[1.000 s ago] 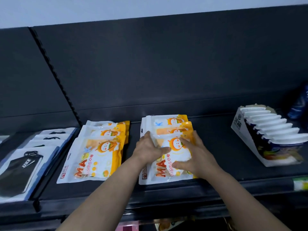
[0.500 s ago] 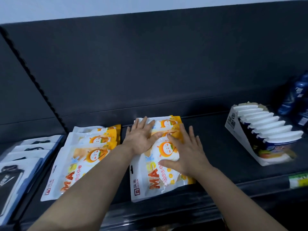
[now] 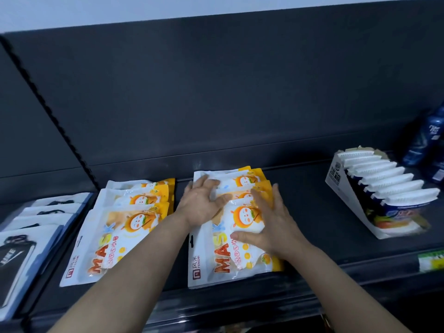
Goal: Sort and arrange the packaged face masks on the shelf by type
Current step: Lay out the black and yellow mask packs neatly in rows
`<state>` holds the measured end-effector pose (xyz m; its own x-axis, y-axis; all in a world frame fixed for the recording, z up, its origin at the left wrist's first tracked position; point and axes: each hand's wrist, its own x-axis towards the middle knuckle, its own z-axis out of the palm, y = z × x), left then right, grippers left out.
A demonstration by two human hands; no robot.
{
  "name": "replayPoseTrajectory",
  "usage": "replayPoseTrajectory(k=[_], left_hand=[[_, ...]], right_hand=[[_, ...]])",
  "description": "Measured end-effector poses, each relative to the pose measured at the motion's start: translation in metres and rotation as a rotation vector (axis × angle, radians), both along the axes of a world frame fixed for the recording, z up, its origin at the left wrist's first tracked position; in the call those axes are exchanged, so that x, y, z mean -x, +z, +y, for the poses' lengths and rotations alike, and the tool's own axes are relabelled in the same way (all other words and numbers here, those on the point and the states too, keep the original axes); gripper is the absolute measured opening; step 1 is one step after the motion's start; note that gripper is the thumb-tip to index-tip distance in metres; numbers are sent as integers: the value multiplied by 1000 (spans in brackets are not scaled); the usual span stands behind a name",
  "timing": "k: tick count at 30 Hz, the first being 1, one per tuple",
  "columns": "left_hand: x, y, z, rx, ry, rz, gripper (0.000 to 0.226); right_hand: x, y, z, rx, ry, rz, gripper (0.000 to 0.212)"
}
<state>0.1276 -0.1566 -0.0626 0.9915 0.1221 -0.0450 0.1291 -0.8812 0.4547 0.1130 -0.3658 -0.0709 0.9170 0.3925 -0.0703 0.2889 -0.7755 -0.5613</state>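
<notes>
Two overlapping rows of white-and-orange mask packs lie on the dark shelf (image 3: 312, 227). My left hand (image 3: 201, 203) lies flat with spread fingers on the upper left of the right-hand row (image 3: 223, 258). My right hand (image 3: 271, 224) presses flat on that row's right side, thumb across the front pack. The left-hand orange row (image 3: 108, 241) lies untouched beside it. A row of white packs with black masks (image 3: 28, 241) sits on the shelf section at the far left.
A slanted white cardboard display box (image 3: 374, 195) full of white-topped pouches stands at the right. Dark blue bottles (image 3: 430, 145) stand behind it. A slotted upright (image 3: 48, 102) divides the shelf sections. A price label (image 3: 431, 260) sits on the front rail at the right.
Both hands went from gripping the right-hand stack's sides to lying flat on it with fingers spread. The view has drawn closer and the packs lie fanned out toward the front.
</notes>
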Motion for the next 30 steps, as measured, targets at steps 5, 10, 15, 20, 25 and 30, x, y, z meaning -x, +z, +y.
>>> replayPoseTrajectory(k=[5, 10, 15, 20, 25, 30], left_hand=[[11, -3, 2, 246, 162, 11, 85], [13, 0, 4, 121, 173, 26, 85], [13, 5, 1, 56, 167, 47, 84], [18, 7, -3, -5, 191, 55, 82], [22, 15, -9, -75, 180, -15, 67], [39, 26, -24, -200, 134, -75, 40]], right_hand=[[-30, 9, 5, -179, -90, 142, 132], [-29, 3, 11, -61, -40, 103, 130], [-29, 3, 11, -110, -44, 131, 137], [-25, 6, 8, -163, -38, 128, 137], [-13, 20, 3, -64, -20, -122, 96], [0, 35, 1, 95, 156, -462, 39]])
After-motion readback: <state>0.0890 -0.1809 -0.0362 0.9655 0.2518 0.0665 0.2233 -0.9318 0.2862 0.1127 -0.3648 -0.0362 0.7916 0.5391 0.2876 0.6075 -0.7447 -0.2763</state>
